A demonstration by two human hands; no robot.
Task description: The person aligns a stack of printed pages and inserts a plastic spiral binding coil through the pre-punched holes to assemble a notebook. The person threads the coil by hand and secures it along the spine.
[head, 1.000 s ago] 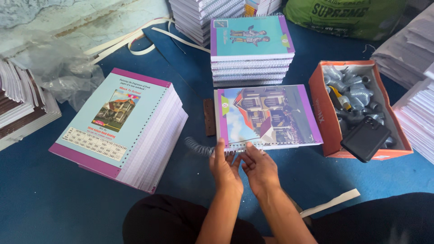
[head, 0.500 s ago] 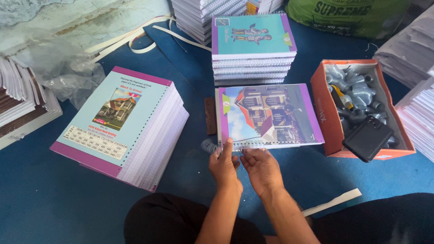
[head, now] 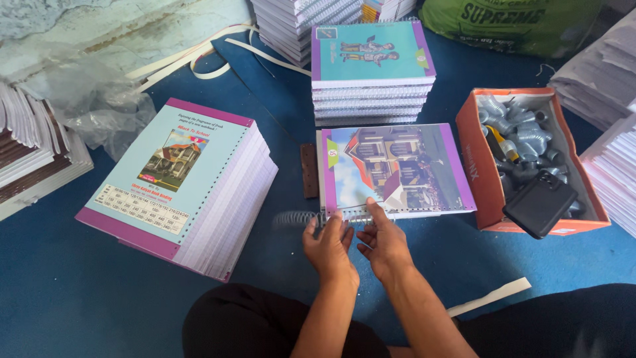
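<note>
Both hands sit side by side at the near edge of the notebook (head: 397, 169), the one with the house picture on its cover, lying flat just ahead of them. Left hand (head: 329, 246) has fingers curled on the wire spiral coil (head: 298, 217), whose free length sticks out to that hand's left; looks like a light pinch, though blur hides the exact grip. Right hand (head: 383, 242) is spread, fingertips pressing down on the cover edge beside the punched holes. My read: the coil is being wound into the hole row. To do it well, I'd keep the right hand flat and firm so the pages stay squared and the holes aligned, and roll the coil with the left fingers in short even turns, not pushing it lengthwise. The coil axis wants to stay parallel to the edge; if it tilts, the tip probably skips a hole or snags paper. Beyond the notebook stands a stack of bound notebooks (head: 374, 79); left of the left hand, a tall stack of unbound pads (head: 182, 182); right of the right hand, an orange box (head: 472, 166) of grey coils with a black phone (head: 540, 202) lying on top. A paper strip (head: 489, 297) lies by the right forearm.
</note>
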